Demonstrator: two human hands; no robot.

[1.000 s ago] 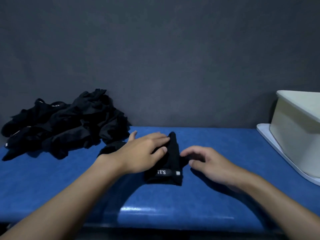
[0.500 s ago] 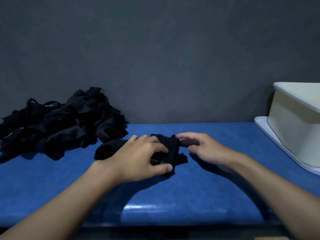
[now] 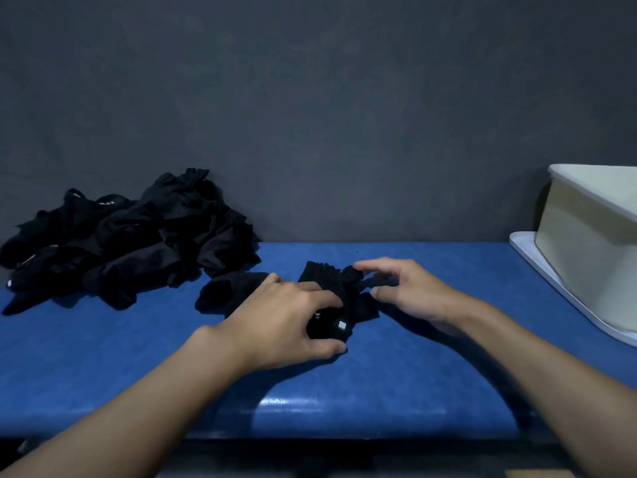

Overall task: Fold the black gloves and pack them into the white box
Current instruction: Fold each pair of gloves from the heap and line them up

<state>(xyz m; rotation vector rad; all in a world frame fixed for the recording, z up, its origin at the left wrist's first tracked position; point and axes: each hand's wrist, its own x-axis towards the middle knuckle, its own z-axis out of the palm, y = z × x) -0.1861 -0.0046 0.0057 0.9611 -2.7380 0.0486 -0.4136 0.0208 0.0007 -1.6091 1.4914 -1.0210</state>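
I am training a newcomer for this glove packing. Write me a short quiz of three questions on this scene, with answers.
1. True or false: the white box stands at the right end of the blue table.
2. Of the left hand and the right hand, which grips the black glove? A left only, B right only, C both.
3. Fill in: the pile of loose gloves lies to the ___ of both hands.
Key: 1 true; 2 C; 3 left.
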